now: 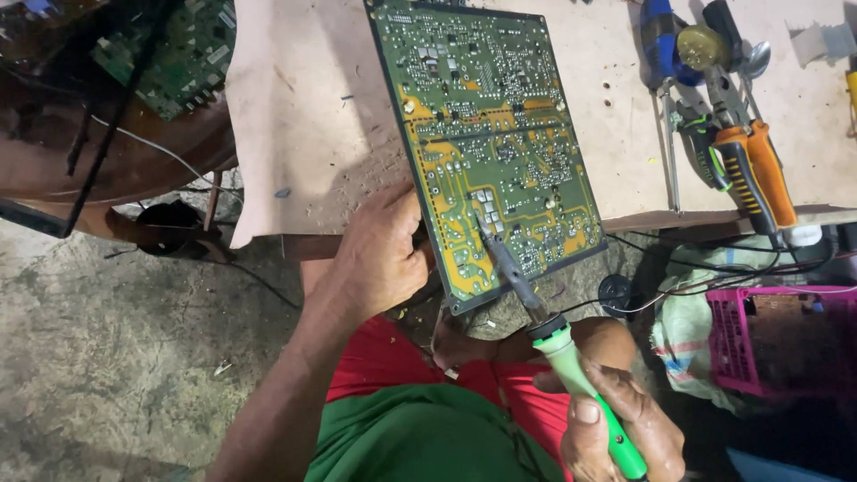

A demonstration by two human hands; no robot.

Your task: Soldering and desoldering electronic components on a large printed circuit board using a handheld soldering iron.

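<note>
Left hand [379,254] closed on lower left edge of circuit board [486,134], thumb on top face. Board lies solder side up on wooden table [308,134], lower corner overhanging table edge. Right hand [620,428] wrapped around green handle of soldering iron [558,344]; iron tip touches board near lower middle. Pliers with orange grips [754,174] lie on table, right of board. Pink crate [777,339] below table edge.

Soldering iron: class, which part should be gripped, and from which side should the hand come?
Grip the green handle, coming from its rear, near end, as the right hand does. The bare metal shaft points away at the circuit board, which the left hand steadies.
</note>
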